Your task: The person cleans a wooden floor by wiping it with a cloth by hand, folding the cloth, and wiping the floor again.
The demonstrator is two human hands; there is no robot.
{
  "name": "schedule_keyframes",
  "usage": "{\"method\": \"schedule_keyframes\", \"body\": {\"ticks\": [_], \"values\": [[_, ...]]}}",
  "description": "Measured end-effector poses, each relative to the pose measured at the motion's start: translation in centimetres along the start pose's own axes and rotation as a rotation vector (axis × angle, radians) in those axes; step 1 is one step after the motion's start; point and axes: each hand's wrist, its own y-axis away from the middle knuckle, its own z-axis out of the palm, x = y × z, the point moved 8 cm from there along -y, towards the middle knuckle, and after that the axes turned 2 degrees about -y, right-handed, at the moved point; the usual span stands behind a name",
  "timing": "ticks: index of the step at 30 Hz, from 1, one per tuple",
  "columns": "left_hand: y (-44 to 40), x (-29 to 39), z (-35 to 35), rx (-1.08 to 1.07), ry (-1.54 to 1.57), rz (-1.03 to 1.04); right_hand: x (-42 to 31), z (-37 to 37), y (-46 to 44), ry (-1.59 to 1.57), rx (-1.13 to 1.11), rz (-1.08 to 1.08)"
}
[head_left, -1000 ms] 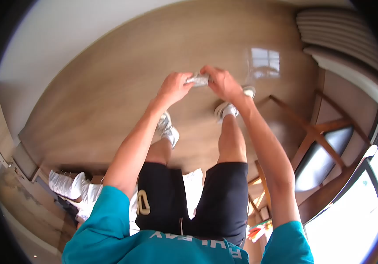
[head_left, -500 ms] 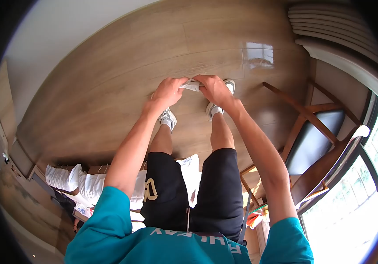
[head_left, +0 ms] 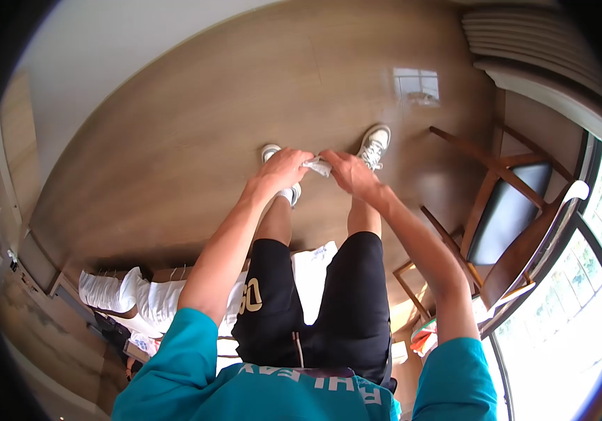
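Observation:
My left hand [head_left: 287, 167] is closed in a pinch on one end of a small crumpled white piece [head_left: 317, 166]. It looks thin and soft, like film or cloth, but I cannot make out its kind. On the other side, my right hand [head_left: 348, 172] pinches its opposite end, so the piece spans the short gap between my fingertips. Both hands are held out in front of me, above the floor and between my two white shoes [head_left: 374, 145]. My fingers hide part of the piece.
A wooden chair with a dark seat [head_left: 511, 214] stands to the right, by the bright window [head_left: 560, 316]. White garments [head_left: 153, 298] lie in a row behind my legs at the left. Brown wood flooring [head_left: 195, 140] stretches ahead to a pale wall [head_left: 118, 42].
Both hands have come slightly nearer my body and to the right in view, still holding the white piece. My feet have shifted, the right shoe now showing more fully.

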Motion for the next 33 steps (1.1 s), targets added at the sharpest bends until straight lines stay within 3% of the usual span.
{"method": "schedule_keyframes", "body": {"ticks": [3,13,15,16,19,21,23,25,27,28,29,31,33], "values": [[0.4,-2.2,-0.4,-0.002,0.194,-0.082,-0.8,0.8,-0.6,-0.026,0.006,0.007],[-2.0,-5.7,3.0,0.031,0.360,-0.215,3.4,3.3,-4.5,-0.059,-0.123,0.148],[-2.8,-5.5,1.9,0.210,0.319,-0.106,3.6,2.9,-5.5,-0.062,-0.112,0.089],[-3.4,-5.9,2.5,0.149,0.335,-0.187,4.0,2.6,-5.7,-0.078,-0.107,0.089],[-5.1,-5.6,1.1,0.236,0.346,-0.153,6.4,2.6,-7.5,-0.084,-0.108,0.111],[-7.3,-6.6,0.2,0.245,0.314,-0.169,8.0,3.1,-9.4,-0.101,-0.033,0.013],[-8.0,-7.2,-2.1,0.474,0.108,-0.088,7.1,1.6,-12.7,-0.056,0.023,-0.039],[-8.8,-8.1,-0.8,0.418,0.091,-0.109,7.8,2.7,-12.8,-0.062,-0.046,0.020],[-10.7,-9.8,-2.8,0.676,0.100,0.013,8.0,1.9,-16.4,0.020,0.104,-0.145],[-12.1,-10.9,-2.4,0.660,0.033,-0.012,9.0,2.7,-17.5,0.065,-0.012,-0.082],[-14.8,-13.1,-2.3,0.704,0.015,-0.010,10.9,3.4,-20.3,0.085,0.007,-0.121],[-17.3,-15.1,0.0,0.730,-0.109,0.008,12.8,5.7,-21.1,0.227,0.079,-0.316],[-22.2,-19.2,4.8,0.705,-0.141,0.011,18.0,10.6,-23.5,0.251,-0.049,-0.270]]}}
